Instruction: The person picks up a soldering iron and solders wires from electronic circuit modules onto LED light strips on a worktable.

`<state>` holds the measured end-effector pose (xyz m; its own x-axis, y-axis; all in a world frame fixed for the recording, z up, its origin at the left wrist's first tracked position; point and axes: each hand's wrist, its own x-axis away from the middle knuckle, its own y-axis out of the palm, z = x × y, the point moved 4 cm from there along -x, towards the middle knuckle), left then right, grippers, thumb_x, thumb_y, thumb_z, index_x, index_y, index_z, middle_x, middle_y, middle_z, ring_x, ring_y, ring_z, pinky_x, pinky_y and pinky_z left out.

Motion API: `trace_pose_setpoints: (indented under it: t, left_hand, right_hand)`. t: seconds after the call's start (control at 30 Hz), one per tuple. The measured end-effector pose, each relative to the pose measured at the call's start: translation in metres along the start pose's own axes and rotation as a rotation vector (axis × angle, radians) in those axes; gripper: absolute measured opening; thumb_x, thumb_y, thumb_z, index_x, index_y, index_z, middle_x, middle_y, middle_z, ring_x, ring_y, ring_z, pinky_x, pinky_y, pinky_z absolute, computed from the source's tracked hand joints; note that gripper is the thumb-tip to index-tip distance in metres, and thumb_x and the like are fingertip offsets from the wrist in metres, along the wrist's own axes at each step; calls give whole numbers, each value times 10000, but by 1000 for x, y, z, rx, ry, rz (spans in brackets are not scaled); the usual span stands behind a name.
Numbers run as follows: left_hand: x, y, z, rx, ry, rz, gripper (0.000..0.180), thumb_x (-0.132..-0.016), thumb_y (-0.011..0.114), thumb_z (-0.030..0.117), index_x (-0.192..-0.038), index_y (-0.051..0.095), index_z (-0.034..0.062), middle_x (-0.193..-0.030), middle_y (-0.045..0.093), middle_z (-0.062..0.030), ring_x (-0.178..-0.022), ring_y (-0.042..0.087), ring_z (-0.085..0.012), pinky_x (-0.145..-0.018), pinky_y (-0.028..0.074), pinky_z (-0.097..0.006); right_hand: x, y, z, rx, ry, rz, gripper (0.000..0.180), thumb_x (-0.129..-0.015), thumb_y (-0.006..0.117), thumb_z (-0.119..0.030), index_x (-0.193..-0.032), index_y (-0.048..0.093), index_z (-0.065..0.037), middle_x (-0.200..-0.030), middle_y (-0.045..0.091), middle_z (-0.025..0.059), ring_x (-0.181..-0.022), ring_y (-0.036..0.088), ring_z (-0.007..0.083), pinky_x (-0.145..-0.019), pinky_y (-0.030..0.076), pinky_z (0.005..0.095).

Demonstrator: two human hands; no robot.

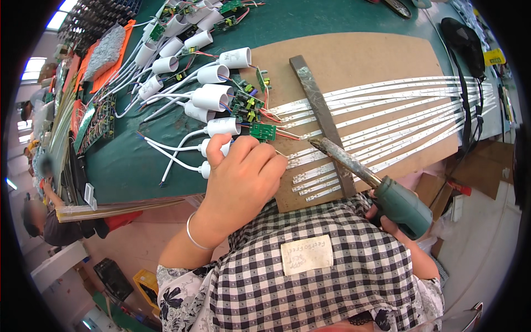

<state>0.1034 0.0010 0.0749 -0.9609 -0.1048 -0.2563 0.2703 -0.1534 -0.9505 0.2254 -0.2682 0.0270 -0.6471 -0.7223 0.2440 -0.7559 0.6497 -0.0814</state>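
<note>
My left hand [243, 169] is closed, fingers curled at the ends of the LED strips, with a thin wire [281, 153] showing at its fingertips. Beside it are white cylindrical housings [223, 126] with white cables and a green circuit board [263, 131], whose wires run toward the strips. My right hand [387, 221] grips the green handle of a soldering iron [402, 206]. The iron's dark tip points left, just above the strip ends. White LED strips [381, 138] lie side by side on a brown board [365, 52], under a dark metal bar [315, 102].
More housings and circuit boards [199, 40] are heaped on the green table covering [310, 19]. Loose boards [97, 124] and an orange sheet with a grey wrapped bundle [105, 52] lie left. A black bag with straps [462, 39] is at far right. Another person [61, 221] is at left.
</note>
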Motion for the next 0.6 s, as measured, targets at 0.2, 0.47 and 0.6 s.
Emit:
trace_pose_setpoints:
  t: [0.2, 0.47, 0.6]
  left_hand:
    - [7, 9, -6, -72, 56, 79, 144, -733, 684, 158, -860, 636, 204, -951, 584, 69, -981, 546, -144, -986, 258, -465]
    - [2, -3, -20, 12, 105, 182, 198, -685, 748, 170, -853, 653, 212, -950, 591, 65, -975, 565, -148, -982, 263, -441]
    - [-17, -48, -65, -10, 31, 311, 130, -760, 711, 152, -876, 656, 176, -929, 608, 23, -934, 580, -180, -893, 335, -432]
  right_hand:
    - [0, -10, 22, -14, -111, -13, 414, -889, 673, -264, -1143, 562, 43, -827, 664, 98, -663, 655, 158, -609, 527, 268]
    - [0, -5, 13, -190, -44, 42, 547, -933, 637, -348, -1319, 504, 16, -970, 636, 89, -712, 579, 121, -647, 461, 248]
    - [0, -7, 20, -239, -50, 9, 547, -949, 628, -301, -1357, 467, 26, -1278, 593, 125, -777, 610, 156, -708, 506, 289]
